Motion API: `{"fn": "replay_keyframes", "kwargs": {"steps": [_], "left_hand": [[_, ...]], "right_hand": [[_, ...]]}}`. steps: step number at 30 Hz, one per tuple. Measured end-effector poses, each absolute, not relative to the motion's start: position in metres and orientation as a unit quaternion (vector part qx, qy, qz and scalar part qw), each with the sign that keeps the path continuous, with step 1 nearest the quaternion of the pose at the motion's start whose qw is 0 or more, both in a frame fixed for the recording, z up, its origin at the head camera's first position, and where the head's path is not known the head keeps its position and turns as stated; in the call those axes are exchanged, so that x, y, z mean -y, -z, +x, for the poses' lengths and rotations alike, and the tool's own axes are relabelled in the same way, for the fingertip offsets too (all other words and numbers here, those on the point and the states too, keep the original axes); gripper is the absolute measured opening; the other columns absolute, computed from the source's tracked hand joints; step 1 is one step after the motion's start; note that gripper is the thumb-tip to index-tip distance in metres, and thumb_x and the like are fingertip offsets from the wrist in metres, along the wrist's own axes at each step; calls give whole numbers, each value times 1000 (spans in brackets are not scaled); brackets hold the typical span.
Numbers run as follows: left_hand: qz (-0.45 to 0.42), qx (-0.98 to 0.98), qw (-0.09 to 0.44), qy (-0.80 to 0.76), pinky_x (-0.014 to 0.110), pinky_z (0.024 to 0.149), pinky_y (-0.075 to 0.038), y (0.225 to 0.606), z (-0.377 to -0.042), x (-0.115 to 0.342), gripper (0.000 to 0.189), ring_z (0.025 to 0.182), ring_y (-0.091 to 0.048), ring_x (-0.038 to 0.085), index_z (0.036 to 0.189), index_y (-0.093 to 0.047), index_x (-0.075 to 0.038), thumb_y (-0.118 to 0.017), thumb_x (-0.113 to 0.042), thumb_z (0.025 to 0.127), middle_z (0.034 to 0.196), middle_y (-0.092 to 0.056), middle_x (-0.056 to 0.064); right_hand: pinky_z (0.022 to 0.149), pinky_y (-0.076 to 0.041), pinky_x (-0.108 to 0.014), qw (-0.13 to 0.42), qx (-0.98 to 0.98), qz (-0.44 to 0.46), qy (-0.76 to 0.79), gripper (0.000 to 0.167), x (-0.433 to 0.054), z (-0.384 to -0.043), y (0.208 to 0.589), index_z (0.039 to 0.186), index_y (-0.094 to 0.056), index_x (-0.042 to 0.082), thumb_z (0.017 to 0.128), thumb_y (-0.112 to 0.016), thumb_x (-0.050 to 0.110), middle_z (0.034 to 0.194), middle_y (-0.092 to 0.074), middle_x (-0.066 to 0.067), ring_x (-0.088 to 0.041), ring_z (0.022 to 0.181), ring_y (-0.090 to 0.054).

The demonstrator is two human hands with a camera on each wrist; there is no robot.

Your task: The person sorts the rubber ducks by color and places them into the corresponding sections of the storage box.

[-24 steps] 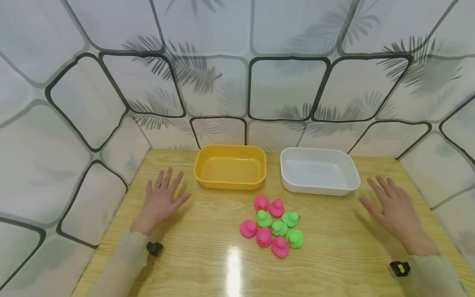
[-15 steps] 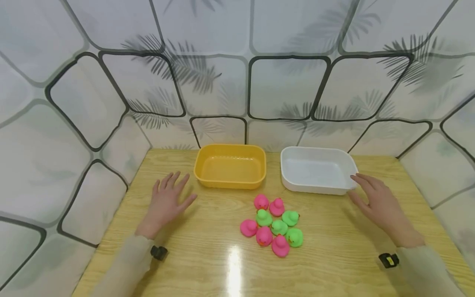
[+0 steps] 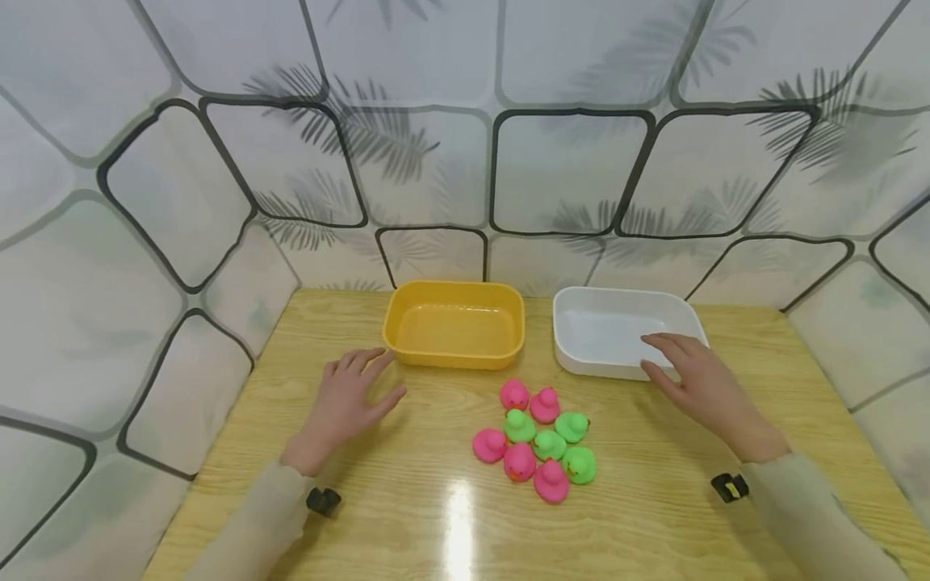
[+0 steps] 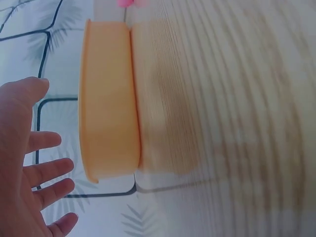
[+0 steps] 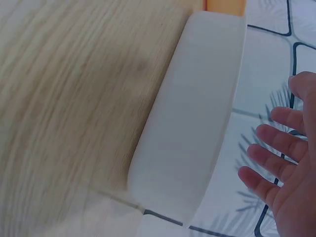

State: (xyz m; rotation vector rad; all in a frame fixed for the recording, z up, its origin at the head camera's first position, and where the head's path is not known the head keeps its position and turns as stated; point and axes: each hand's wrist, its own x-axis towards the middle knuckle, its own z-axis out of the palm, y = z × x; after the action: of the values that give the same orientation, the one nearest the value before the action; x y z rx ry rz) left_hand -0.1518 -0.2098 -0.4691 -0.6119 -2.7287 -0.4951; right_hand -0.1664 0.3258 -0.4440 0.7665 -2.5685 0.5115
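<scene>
Several pink rubber ducks (image 3: 551,482) and green rubber ducks (image 3: 580,466) sit in a loose cluster on the wooden table. Behind them stand a yellow tray (image 3: 454,359) and, to its right, a white tray (image 3: 606,369); neither holds anything. My left hand (image 3: 344,407) hovers at the front left corner of the yellow tray, fingers spread and holding nothing. Over the white tray's front right part is my right hand (image 3: 703,391), its fingers loosely extended with nothing in them. Both wrist views show the fingers apart from the trays.
A patterned wall (image 3: 567,177) rises right behind the trays and along both sides of the table (image 3: 407,500). Each wrist wears a small black camera, such as the one at the left sleeve (image 3: 323,501).
Both hands have moved inward, the left toward the yellow tray and the right leftward over the white tray's edge. Ducks and trays stay in place.
</scene>
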Motion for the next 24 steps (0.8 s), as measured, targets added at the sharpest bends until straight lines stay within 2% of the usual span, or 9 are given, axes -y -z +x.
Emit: {"fn": "replay_keyframes", "kwargs": {"steps": [10,24], "left_hand": [[-272,930,176,171,59,88,-47,478,-147,188,54,114,-62,38,135,-67,-8,-76,-40,93,125,-69,13],[-315,917,152,192,57,93,-50,484,-146,152,50,115,-64,33,133,-69,-9,-74,-41,95,125,-70,8]], "right_hand": [[96,-49,-57,213,909,311,-176,39,-304,-177,442,128,-65,-1,91,-76,7,120,-69,-19,-41,111,-64],[93,-53,-55,185,909,323,-186,33,-273,-194,443,123,-69,0,92,-77,8,111,-72,-15,-37,105,-67]]}}
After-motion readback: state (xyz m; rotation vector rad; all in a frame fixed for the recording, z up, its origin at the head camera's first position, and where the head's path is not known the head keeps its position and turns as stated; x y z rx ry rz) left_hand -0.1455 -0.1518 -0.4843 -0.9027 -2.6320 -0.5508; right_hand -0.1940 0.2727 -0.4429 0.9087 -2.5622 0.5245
